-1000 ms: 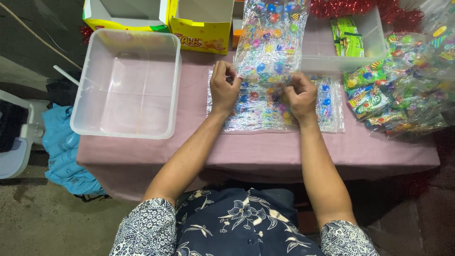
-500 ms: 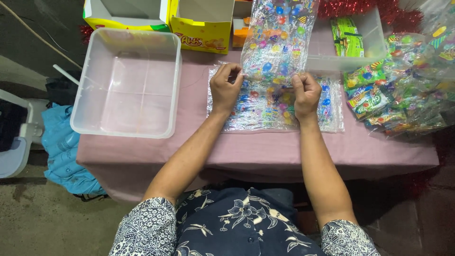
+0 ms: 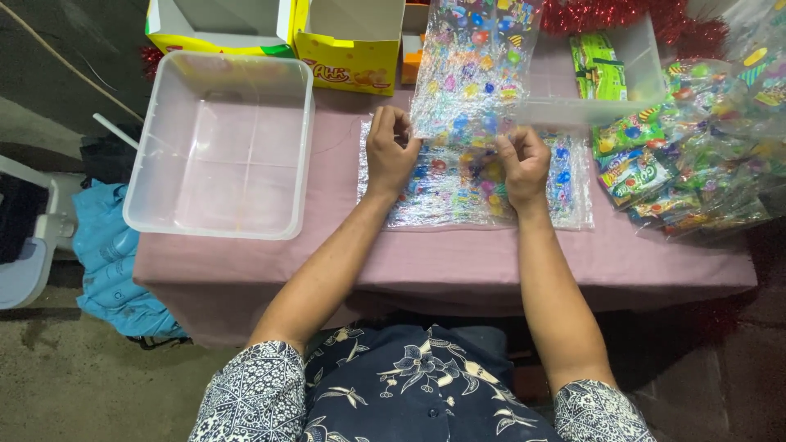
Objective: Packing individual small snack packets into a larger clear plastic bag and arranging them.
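A clear plastic sheet with colourful printed shapes (image 3: 475, 69) is raised over the pink table (image 3: 327, 262). My left hand (image 3: 390, 151) pinches its lower left corner and my right hand (image 3: 524, 164) pinches its lower right corner. Under both hands lies a flat stack of the same printed clear sheets (image 3: 565, 192) on the tablecloth.
A large empty clear plastic tub (image 3: 217, 147) sits at the table's left. Yellow cardboard boxes (image 3: 348, 41) stand at the back. A clear bin with green packs (image 3: 622, 74) and a heap of wrapped candy bags (image 3: 696, 155) fill the right. Red tinsel (image 3: 614, 12) lies behind. A blue cloth (image 3: 110, 262) hangs left.
The raised sheet has lifted a little higher off the stack, and my right hand has shifted slightly along its lower edge. The left hand keeps its hold.
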